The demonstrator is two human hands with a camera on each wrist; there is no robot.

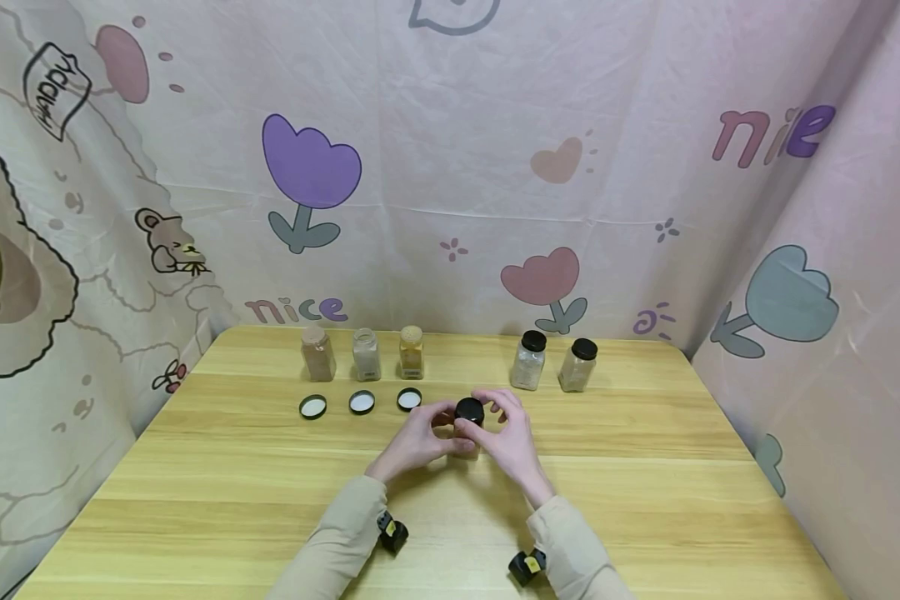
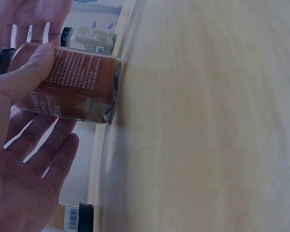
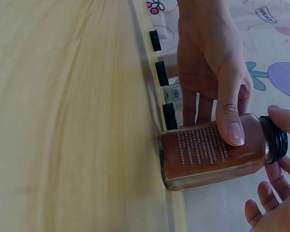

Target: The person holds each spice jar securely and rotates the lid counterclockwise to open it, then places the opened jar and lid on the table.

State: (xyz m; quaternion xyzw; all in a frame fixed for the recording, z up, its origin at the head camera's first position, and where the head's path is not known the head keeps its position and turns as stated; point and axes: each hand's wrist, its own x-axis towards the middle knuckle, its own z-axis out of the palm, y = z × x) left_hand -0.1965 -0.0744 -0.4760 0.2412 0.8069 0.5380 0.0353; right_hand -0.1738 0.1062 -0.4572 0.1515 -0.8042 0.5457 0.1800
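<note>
A glass spice jar full of reddish-brown powder, with white print on its side, stands upright near the middle of the table. My left hand grips its body, thumb across the printed face and fingers behind, as the left wrist view shows. At the black lid is my right hand, its thumb and fingers pinching the lid's rim. The lid sits on the jar's neck. Beyond the hands lie three black lids with white undersides up: the left one, the middle one and the right one.
Three lidless jars stand at the back left: one brownish, one whitish, one yellow. Back right are two black-lidded jars, one with white contents and one paler beige. A printed curtain hangs behind the table.
</note>
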